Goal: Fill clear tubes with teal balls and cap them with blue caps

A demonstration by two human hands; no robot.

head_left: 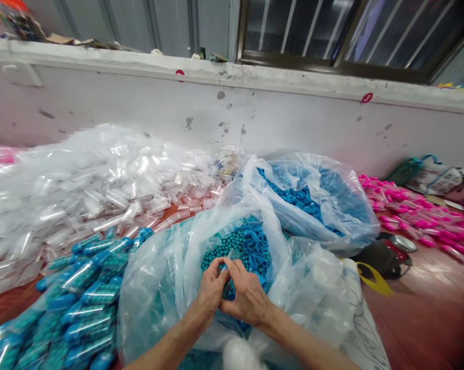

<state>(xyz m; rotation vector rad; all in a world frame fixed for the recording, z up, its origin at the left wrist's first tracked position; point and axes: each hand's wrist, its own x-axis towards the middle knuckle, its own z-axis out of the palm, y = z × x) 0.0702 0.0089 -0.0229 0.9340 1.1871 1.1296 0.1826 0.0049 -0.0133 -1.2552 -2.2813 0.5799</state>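
Observation:
My left hand (210,285) and my right hand (247,293) meet over an open plastic bag (185,241). Their fingers are closed around a small clear plastic tube (234,254), mostly hidden by the fingers. Inside the bag, just beyond my fingertips, lie teal beads (229,240) on the left and loose blue caps (257,246) on the right. To the left of the bag, filled tubes (89,290) with blue ends and teal beads are heaped on the red floor.
A large pile of clear empty tubes (100,174) spreads along the wall at left. Behind my bag sits another bag (347,205) of blue pieces. Pink filled tubes (424,216) lie at right, near a dark object with a metal top (403,243) and a yellow strap (374,282).

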